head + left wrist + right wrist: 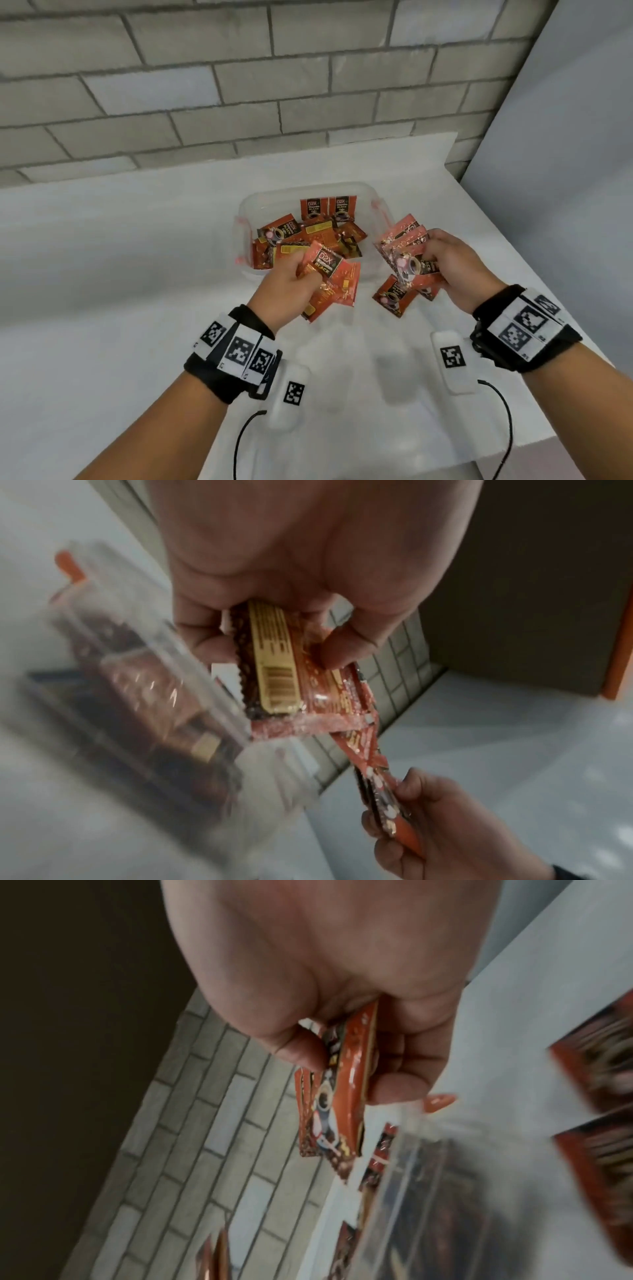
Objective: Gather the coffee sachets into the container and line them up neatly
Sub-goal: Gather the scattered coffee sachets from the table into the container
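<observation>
Both wrists wear marker bands; left hand (289, 286) pinches a bunch of coffee sachets (322, 265) at the near edge of the clear container (245, 219). Right hand (455, 265) grips a fanned stack of sachets (407, 253) just right of container. More sachets (308, 236) lie jumbled inside it, on white surface (120, 274).

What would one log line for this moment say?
left hand: grips orange sachets | right hand: grips sachet bunch | clear plastic container: part-filled, unaligned
</observation>
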`<action>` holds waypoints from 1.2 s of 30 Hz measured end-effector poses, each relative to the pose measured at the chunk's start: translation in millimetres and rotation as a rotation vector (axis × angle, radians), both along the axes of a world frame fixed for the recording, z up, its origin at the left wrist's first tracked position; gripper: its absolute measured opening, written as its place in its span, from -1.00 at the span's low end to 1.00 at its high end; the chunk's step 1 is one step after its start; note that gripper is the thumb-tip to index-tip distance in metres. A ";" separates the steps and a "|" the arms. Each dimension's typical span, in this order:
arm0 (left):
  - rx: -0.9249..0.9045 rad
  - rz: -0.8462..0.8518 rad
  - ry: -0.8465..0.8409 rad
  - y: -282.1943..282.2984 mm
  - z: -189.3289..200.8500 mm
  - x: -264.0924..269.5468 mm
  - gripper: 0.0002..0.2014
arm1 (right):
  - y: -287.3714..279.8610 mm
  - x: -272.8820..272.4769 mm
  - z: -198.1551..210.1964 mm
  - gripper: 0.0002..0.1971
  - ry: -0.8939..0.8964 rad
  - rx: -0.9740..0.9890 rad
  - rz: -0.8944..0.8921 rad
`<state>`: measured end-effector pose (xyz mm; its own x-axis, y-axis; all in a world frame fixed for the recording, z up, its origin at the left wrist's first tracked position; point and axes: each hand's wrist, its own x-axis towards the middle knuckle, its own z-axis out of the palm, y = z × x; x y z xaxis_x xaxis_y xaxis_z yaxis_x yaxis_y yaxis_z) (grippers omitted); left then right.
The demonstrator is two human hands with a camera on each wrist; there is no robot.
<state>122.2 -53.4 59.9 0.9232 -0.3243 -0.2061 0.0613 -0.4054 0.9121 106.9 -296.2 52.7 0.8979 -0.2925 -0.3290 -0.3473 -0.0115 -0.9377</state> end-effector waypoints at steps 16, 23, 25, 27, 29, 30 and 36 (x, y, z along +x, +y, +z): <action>0.506 0.250 -0.048 25.4 -6.6 84.9 -0.42 | 101.3 110.0 -19.7 -0.52 -0.066 -0.758 0.423; 0.539 0.331 -0.247 45.9 -17.9 69.4 -0.46 | 46.4 90.0 -15.1 -0.55 -0.151 -0.731 0.226; 0.599 0.371 -0.184 57.5 -24.6 68.1 -0.45 | 16.8 79.9 -18.9 -0.66 -0.213 -0.669 0.006; 0.563 0.389 -0.090 66.2 -32.3 67.2 -0.40 | -16.3 68.4 -32.3 -0.71 -0.169 -0.681 -0.126; 0.570 0.386 -0.117 66.4 -36.6 63.8 -0.39 | -42.2 58.7 -52.9 -0.67 0.006 -0.755 -0.062; 0.598 0.375 -0.186 61.2 -36.6 59.4 -0.41 | -51.2 54.0 -64.0 -0.63 0.119 -0.802 0.029; 0.410 -0.093 -0.538 -16.8 -30.1 18.9 -0.85 | -51.7 32.1 -102.4 -0.52 0.334 -1.068 0.351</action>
<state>141.1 -70.2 29.8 0.9036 -0.4009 0.1512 -0.4098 -0.7060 0.5776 139.0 -347.9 -49.7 0.8999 -0.3156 -0.3010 -0.3952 -0.8820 -0.2568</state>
